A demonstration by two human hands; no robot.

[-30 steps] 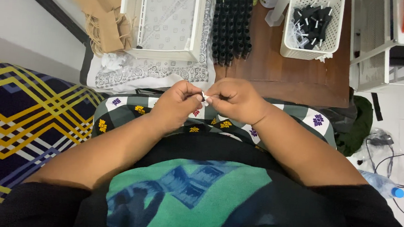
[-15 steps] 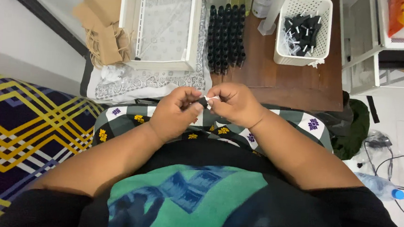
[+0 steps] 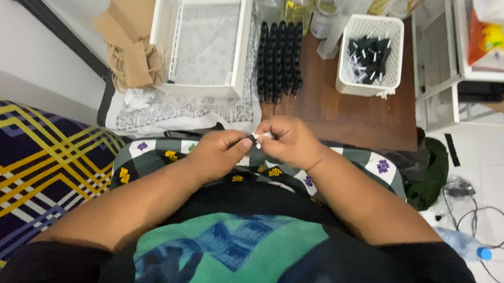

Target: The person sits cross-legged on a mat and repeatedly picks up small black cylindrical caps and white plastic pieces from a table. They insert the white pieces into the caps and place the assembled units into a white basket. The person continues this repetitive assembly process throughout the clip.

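Note:
My left hand (image 3: 220,152) and my right hand (image 3: 288,142) meet over my lap, fingertips pinched together on a small white piece (image 3: 257,137). Most of the piece is hidden by my fingers. Just beyond my hands, rows of small black bottles (image 3: 278,60) stand on the low wooden table (image 3: 348,116). A white basket (image 3: 369,54) with several black caps sits at the table's right side.
An open white tray (image 3: 203,37) rests on a patterned cloth to the left, with brown paper bags (image 3: 128,50) beside it. Tall bottles (image 3: 300,3) stand at the back. A white shelf (image 3: 476,68), cables and a plastic water bottle (image 3: 463,245) are on the right.
My hands stay joined on the small piece, the fingers shifting slightly around it. The view has tilted, so the table and tray appear lower in the picture.

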